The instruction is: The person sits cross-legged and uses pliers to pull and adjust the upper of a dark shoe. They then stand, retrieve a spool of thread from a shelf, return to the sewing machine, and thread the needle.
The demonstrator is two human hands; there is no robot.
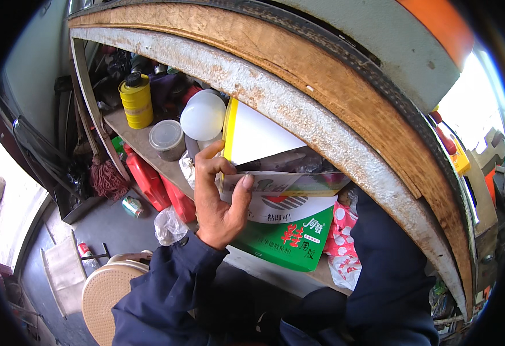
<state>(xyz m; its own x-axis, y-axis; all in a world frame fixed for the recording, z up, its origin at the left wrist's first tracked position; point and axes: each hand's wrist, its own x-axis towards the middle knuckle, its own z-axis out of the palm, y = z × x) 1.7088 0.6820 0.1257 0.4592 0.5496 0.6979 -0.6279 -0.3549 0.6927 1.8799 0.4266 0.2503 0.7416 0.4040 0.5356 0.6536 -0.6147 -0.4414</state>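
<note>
My left hand (223,199) has its thumb and bent fingers closed on the upper edge of an open cardboard box (287,242). The box is green and white at the front, with printing on it. A white flap with a yellow edge (258,134) stands raised at its back. Dark contents show in the gap between flap and front wall, too shaded to name. On the right, my right sleeve (385,259) reaches up beneath the bench edge, and the hand itself is hidden there.
The thick wooden bench top (275,57) arches over the shelf. Left of the box stand a white round container (203,115), a lidded tub (167,138) and a yellow canister (135,101). A pink dotted bag (343,230) lies right. Red bottles (146,176) and a stool (111,288) are lower left.
</note>
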